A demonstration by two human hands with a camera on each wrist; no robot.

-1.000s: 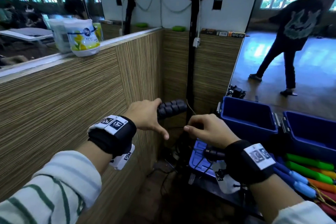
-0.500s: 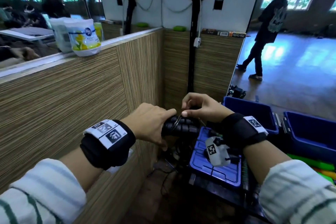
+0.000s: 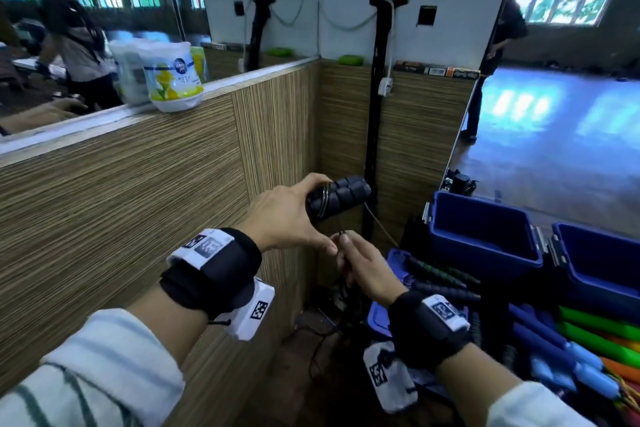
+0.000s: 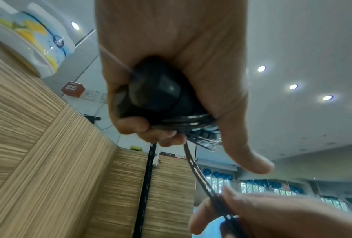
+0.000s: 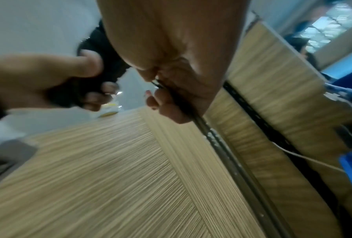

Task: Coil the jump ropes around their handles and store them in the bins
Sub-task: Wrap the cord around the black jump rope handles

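My left hand (image 3: 294, 215) grips a pair of black ribbed jump rope handles (image 3: 341, 196) held level, with a few turns of thin dark rope (image 3: 325, 199) wound round them. Seen from the left wrist, the handle end (image 4: 156, 90) sits in my curled fingers and the rope (image 4: 193, 162) runs down from the coil. My right hand (image 3: 363, 267) is just below the left and pinches that rope (image 5: 191, 112) between thumb and fingers. Two open blue bins (image 3: 485, 253) (image 3: 595, 274) stand to the right.
A striped wooden partition (image 3: 138, 184) runs along the left with a white tub (image 3: 173, 76) on its ledge. A black post (image 3: 375, 114) stands in the corner. Green, blue and orange handles (image 3: 588, 333) lie at lower right. Green-black handles (image 3: 440, 274) rest on a blue lid.
My right hand dropped from above the handles to below my left hand, drawing the rope down. The left hand raised the handles a little. More rope turns show on the handles.
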